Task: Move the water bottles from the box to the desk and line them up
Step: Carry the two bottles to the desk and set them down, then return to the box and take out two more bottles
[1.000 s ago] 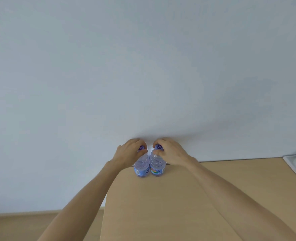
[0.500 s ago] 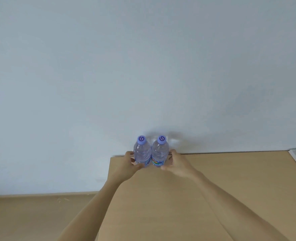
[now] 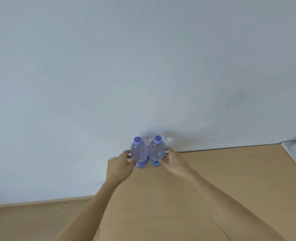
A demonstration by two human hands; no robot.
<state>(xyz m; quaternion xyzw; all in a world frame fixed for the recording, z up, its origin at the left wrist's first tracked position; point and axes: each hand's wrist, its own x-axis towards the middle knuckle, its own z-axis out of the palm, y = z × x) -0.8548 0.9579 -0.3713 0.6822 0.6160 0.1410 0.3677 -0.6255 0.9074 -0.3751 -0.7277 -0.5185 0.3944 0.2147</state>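
Keep left hand (image 3: 122, 165) and right hand (image 3: 174, 163) fingers loosely cupped on two upright clear plastic purple-capped water bottles (image 3: 139, 154), nudging both flush along the tan wooden worktop (image 3: 213, 188) back edge.

Probably an office or plain room: a light wood-laminate desk (image 3: 213, 188) set against a bare white wall (image 3: 143, 66), wood-tone floor (image 3: 30, 221) beside it.
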